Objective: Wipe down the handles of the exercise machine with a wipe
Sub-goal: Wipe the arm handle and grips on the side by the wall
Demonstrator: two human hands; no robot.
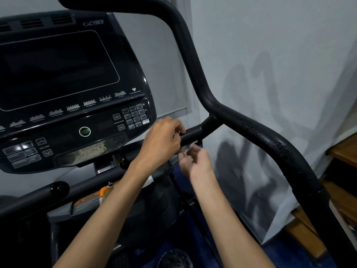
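A short black handle stub (pixel 195 133) juts left from the big curved black handlebar (pixel 257 132) of the exercise machine. My left hand (pixel 164 140) curls over the stub's near end from above, and its fingers also pinch a small white wipe (pixel 188 147). That crumpled wipe hangs just under the stub. My right hand (pixel 195 161) is below the stub, fingers closed on the wipe's lower part. Most of the wipe is hidden between the two hands.
The machine's black console (pixel 63 89) with its dark screen and keypad fills the left. A white wall (pixel 280 55) stands behind the handlebar. Wooden furniture (pixel 342 151) is at the right edge. Blue floor (pixel 280 254) lies below.
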